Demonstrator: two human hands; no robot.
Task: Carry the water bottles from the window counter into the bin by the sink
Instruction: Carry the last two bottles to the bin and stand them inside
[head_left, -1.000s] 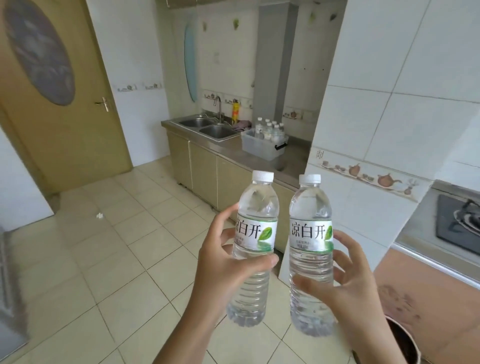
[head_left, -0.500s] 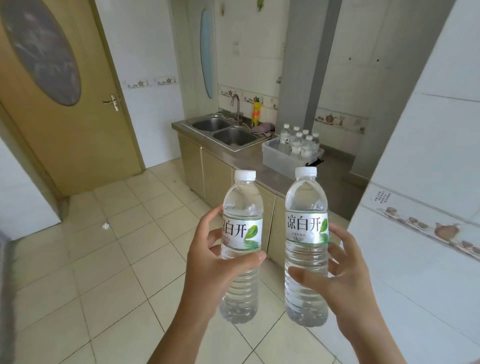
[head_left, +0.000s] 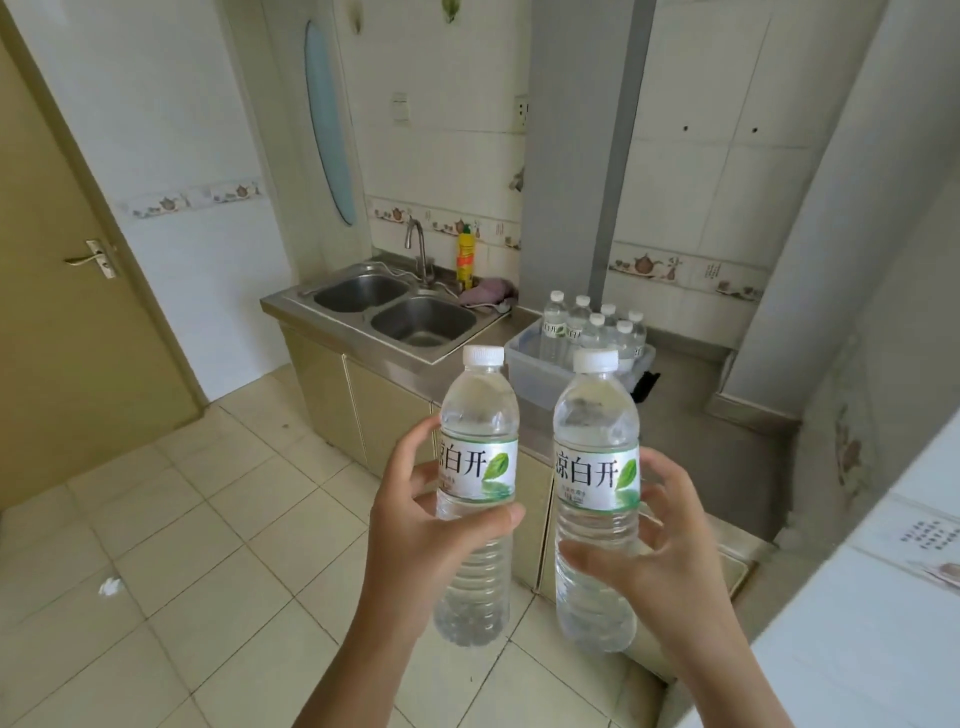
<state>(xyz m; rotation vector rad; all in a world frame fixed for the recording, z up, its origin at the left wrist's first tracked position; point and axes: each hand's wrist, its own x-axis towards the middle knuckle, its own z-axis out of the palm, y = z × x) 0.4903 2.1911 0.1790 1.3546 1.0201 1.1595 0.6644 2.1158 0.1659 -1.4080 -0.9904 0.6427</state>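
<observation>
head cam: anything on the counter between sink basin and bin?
Bare steel counter between the sink basin and bin; pink cloth sits further back. Head view.

The bin sits on the table just right of the sink; six bottles stand in it; a cloth lies behind the sink; a door stands far left.

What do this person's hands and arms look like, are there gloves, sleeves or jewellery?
Both are bare. The left hand and right hand wear no gloves, and no rings, watch or bracelet show. Both forearms are uncovered down to the bottom edge of the picture, with no sleeve in view.
</observation>
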